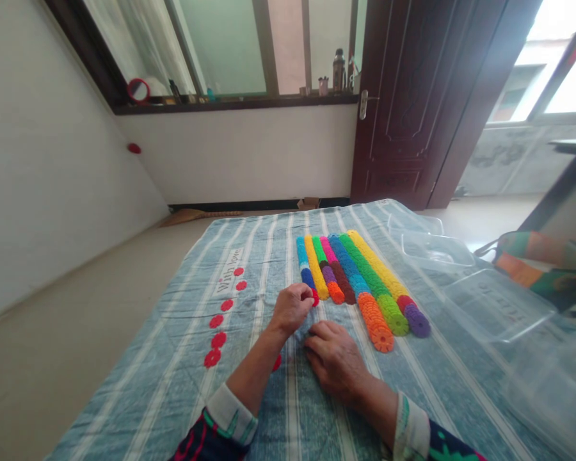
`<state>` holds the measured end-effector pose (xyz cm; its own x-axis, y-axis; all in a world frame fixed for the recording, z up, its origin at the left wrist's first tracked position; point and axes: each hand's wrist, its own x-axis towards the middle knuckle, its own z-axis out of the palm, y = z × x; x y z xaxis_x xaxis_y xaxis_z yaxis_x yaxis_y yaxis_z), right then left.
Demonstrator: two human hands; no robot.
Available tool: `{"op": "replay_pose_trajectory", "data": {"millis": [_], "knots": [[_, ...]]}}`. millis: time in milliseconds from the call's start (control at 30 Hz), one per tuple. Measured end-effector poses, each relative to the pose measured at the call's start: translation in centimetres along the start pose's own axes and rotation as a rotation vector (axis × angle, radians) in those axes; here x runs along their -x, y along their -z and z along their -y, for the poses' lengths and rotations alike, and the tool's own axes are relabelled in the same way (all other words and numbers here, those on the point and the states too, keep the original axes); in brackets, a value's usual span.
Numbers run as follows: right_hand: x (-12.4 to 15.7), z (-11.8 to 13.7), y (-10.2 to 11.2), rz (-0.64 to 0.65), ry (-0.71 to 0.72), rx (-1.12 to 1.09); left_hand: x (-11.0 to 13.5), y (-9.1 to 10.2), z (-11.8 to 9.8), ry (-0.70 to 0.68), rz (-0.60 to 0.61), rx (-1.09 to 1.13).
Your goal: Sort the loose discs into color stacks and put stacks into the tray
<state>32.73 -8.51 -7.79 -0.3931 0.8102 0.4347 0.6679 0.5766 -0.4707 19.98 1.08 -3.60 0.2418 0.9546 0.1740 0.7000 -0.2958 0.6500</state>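
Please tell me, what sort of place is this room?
Probably a room in a home: it has a dark wooden door, a windowsill with a flask on it, and a striped blanket.

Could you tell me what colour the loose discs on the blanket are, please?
The loose discs are red, shown best in the head view.

Bright daylight through window [569,77], blown out to white at right; soft, faint shadows under left hand [292,309] and right hand [336,360]; wide-angle bowing along wall [52,166] and blanket [249,256] toward frame edges; no visible blur.
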Motion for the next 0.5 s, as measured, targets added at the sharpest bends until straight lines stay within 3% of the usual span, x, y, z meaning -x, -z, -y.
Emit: {"op": "replay_pose_trajectory", "data": {"millis": [233, 500], "knots": [[0.05, 0.1, -0.02, 0.001, 0.006, 0.024, 0.2, 0.17, 0.33, 0.034, -0.1, -0.083], [0.06, 0.06, 0.03, 0.004, 0.006, 0.015, 0.62, -0.41, 0.42, 0.135, -0.055, -0.156]]}}
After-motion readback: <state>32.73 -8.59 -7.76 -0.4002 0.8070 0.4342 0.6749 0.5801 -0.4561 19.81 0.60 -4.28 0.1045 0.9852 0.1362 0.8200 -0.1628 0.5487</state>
